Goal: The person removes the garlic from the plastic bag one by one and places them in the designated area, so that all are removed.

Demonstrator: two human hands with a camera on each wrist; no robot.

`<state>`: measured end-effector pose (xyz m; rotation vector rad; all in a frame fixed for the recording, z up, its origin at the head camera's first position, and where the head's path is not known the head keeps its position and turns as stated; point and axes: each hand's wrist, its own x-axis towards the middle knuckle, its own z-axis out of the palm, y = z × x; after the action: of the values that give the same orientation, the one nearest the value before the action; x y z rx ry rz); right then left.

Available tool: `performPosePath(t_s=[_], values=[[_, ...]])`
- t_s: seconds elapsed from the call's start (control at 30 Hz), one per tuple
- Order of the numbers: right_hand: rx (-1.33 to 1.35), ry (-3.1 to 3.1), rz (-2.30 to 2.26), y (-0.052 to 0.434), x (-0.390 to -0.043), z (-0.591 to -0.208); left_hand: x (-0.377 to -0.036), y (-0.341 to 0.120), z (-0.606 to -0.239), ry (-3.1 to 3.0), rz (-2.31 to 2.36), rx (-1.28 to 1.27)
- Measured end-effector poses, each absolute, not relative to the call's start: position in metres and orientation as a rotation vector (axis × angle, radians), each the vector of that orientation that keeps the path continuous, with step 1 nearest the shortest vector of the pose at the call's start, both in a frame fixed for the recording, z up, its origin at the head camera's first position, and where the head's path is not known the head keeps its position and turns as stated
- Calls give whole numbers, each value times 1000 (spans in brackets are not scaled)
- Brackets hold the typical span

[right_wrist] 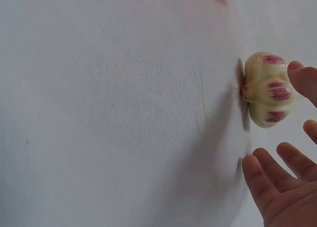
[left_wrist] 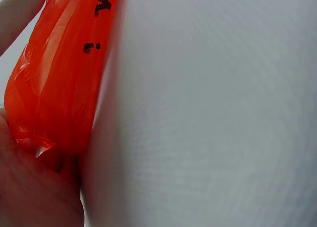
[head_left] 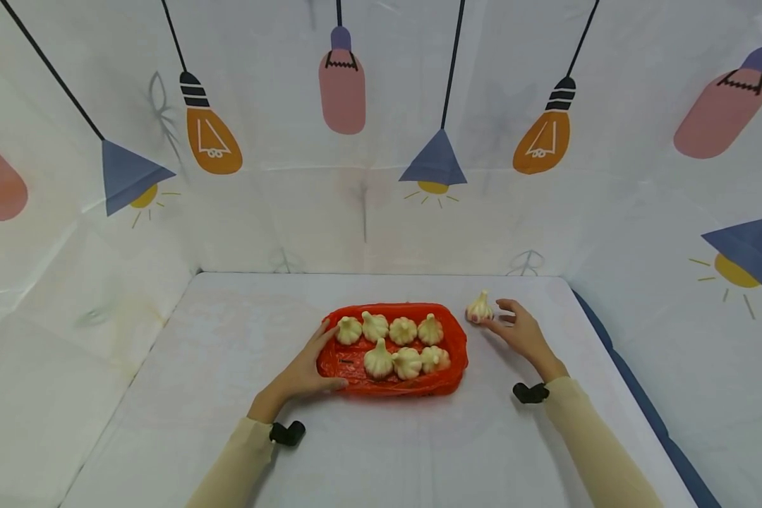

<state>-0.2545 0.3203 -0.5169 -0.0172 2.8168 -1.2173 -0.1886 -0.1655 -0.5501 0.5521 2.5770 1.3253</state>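
Note:
A red plastic-covered tray (head_left: 349,388) sits mid-table, with several garlic bulbs (head_left: 379,358) in two rows inside it. My left hand (head_left: 305,367) grips the tray's left end, thumb along the front side and fingers at the back left rim. In the left wrist view, the palm lies against the crinkled red plastic (left_wrist: 64,78), which bears black print. Right of the tray, a single garlic bulb (head_left: 480,309) with purple streaks sits on the table. Beside this bulb is my right hand (head_left: 521,335), its fingers spread and the thumb tip right at the bulb.
The white table (head_left: 381,451) runs back to a pale cloth wall (head_left: 381,219) printed with hanging lamps. Similar cloth stands on the left and right sides. A dark blue strip (head_left: 635,395) lies along the table's right edge.

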Motion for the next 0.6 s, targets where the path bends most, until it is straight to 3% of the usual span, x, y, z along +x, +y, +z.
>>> performPosePath(t_s=[0.6], values=[[-193,2874,-955,320,-243,-483,-190,-166,-551,2588,1305,535]])
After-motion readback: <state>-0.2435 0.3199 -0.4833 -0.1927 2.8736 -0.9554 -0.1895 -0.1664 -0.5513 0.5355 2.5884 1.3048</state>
